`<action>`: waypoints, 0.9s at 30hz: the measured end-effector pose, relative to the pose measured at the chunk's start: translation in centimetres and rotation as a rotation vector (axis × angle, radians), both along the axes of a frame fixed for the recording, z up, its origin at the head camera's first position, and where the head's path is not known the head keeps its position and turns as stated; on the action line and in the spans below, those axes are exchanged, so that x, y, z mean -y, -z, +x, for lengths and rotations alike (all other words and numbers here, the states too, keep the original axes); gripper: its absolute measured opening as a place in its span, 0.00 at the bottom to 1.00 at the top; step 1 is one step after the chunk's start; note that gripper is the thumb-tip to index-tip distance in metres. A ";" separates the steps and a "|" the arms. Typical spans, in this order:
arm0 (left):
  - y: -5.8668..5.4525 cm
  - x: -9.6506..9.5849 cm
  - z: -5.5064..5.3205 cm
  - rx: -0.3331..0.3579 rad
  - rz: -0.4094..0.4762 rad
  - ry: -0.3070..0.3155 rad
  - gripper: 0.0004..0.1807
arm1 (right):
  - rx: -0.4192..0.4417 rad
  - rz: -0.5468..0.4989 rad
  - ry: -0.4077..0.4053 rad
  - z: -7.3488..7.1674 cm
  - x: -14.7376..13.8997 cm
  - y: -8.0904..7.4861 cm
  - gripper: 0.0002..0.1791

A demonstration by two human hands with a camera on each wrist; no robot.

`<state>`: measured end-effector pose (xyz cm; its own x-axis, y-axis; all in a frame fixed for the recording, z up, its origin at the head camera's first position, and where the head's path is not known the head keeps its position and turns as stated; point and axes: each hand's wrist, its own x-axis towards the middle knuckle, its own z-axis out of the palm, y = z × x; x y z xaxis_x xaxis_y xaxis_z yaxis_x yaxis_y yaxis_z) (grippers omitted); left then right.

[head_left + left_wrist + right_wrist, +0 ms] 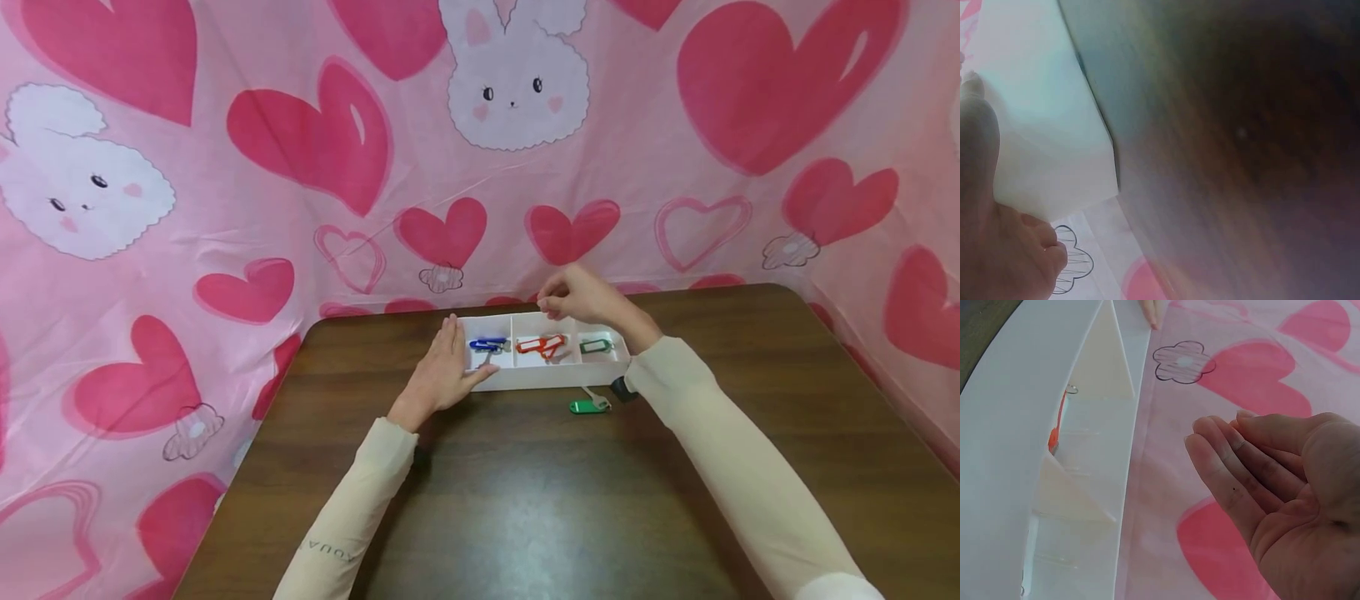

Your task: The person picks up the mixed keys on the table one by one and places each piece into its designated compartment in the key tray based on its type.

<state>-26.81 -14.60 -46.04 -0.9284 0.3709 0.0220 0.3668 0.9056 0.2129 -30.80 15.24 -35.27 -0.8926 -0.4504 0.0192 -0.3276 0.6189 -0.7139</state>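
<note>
A white three-compartment tray (551, 377) stands near the table's back edge. Blue key tags (487, 343) lie in its left compartment, red key tags (531, 344) in the middle, and a green key tag (596, 345) in the right one. My left hand (441, 373) rests against the tray's left end, fingers straight, thumb at the front wall. Above the tray's back rim hovers my right hand (579, 297), its fingers loosely bent. In the right wrist view, thumb and fingertips come together and nothing shows between them. Another green key tag (585, 407) with a key lies in front of the tray.
The brown wooden table (517, 500) stretches toward me in front of the tray. Behind it hangs a pink cloth (480, 179) with hearts and rabbits. A small black object (622, 389) shows beneath my right wrist.
</note>
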 end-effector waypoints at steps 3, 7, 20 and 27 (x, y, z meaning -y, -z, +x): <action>-0.1 -0.1 0.0 0.001 0.008 -0.002 0.64 | -0.028 0.009 -0.011 0.6 -0.3 -0.2 0.09; -0.1 -0.1 0.0 0.007 0.007 -0.008 0.64 | -0.057 0.026 -0.021 1.3 -0.6 -0.4 0.09; -0.1 0.0 0.2 0.013 0.003 0.000 0.64 | -0.145 0.076 -0.010 3.8 -2.1 -0.8 0.13; -0.2 0.0 0.2 0.015 0.007 -0.002 0.64 | -0.199 0.098 0.014 5.4 -3.1 -1.0 0.14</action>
